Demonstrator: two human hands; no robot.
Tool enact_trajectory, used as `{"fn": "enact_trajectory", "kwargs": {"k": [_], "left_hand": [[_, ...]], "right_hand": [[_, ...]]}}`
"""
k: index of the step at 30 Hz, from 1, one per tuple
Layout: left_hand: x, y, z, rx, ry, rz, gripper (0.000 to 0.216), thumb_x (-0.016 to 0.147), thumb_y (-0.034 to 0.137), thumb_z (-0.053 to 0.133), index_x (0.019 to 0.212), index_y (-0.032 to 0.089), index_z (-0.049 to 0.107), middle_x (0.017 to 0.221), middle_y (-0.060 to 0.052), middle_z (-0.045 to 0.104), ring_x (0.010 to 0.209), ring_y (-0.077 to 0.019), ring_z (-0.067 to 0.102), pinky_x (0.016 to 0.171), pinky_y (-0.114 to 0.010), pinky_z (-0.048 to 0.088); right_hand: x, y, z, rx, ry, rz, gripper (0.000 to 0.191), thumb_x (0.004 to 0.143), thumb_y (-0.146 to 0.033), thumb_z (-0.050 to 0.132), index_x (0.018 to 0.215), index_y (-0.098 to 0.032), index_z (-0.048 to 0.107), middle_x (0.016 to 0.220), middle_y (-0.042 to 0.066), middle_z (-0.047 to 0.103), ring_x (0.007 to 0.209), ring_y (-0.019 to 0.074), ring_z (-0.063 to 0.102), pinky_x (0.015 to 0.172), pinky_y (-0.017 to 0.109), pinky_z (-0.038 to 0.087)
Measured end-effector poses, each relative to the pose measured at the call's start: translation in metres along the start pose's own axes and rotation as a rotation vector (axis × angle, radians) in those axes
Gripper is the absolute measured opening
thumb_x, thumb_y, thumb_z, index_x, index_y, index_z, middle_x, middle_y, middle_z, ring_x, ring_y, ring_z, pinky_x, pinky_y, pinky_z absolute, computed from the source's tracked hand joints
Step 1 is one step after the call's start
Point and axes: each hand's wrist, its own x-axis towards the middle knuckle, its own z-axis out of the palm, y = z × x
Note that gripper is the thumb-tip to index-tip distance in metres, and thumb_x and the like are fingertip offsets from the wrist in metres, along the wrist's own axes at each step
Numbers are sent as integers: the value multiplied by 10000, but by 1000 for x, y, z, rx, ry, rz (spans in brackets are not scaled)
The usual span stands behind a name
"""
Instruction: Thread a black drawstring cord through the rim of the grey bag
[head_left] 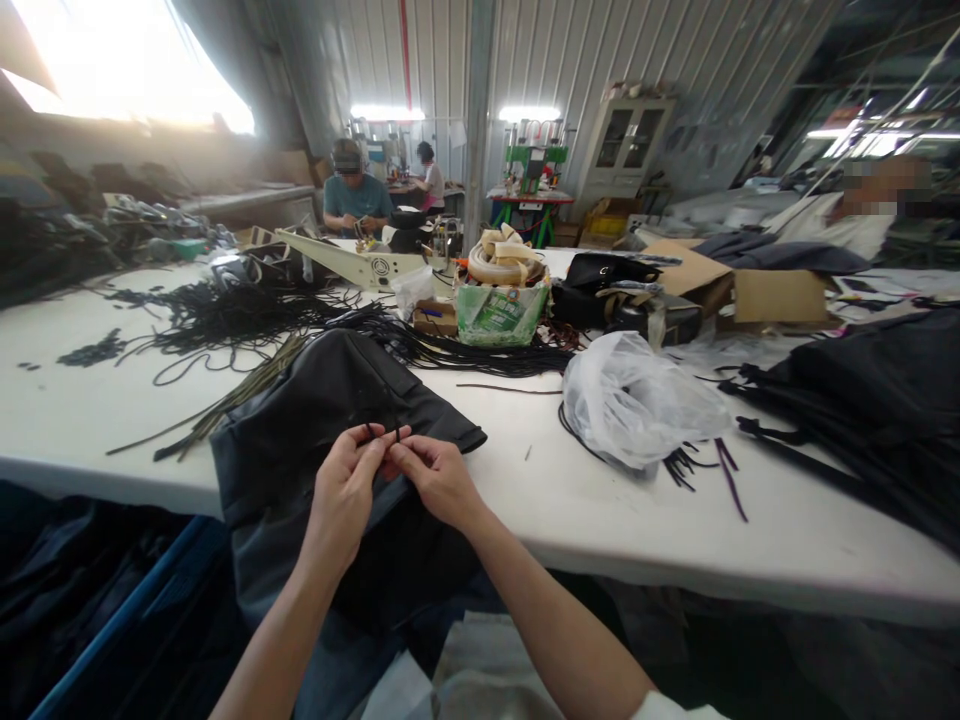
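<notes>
A dark grey garment (322, 420) lies over the front edge of the white table (90, 400) and hangs down toward me. My left hand (346, 490) and my right hand (435, 478) meet above it, fingertips touching. Both pinch the ends of a thin black cord (381, 432) that sticks up between them. The cord's lower part is hidden by my fingers.
Loose black cords (247, 320) spread over the table behind the garment. A clear plastic bag (637, 400) sits to the right, more dark fabric (870, 410) beyond it. A green box (499, 312), cardboard boxes (780, 295) and other people stand further back. A blue bin (142, 600) is lower left.
</notes>
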Motion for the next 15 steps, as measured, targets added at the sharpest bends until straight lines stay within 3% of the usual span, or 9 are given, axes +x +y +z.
{"fn": "enact_trajectory", "kwargs": {"k": [5, 10, 15], "left_hand": [[2, -9, 2, 65, -32, -7, 448, 915, 528, 834, 1167, 176, 720, 1284, -178, 818, 1242, -341, 753, 1117, -462, 570], [4, -8, 1, 83, -40, 16, 359, 913, 403, 749, 1179, 164, 780, 1319, -158, 808, 1255, -328, 731, 1143, -431, 531], [-1, 0, 1, 127, -57, 19, 314, 921, 368, 712, 1127, 168, 838, 1267, -145, 822, 1156, -307, 733, 925, -344, 554]], "right_hand": [[-4, 5, 0, -86, 24, 0, 406, 1076, -509, 682, 869, -193, 829, 863, 27, 813, 816, 211, 747, 808, 303, 563], [-4, 5, 3, -89, 20, 1, 357, 1051, -455, 698, 854, -184, 822, 799, 13, 765, 740, 181, 679, 717, 283, 488], [-2, 4, 9, -58, 48, 4, 337, 1022, -442, 710, 827, -174, 773, 712, -11, 640, 648, 140, 519, 625, 271, 386]]}}
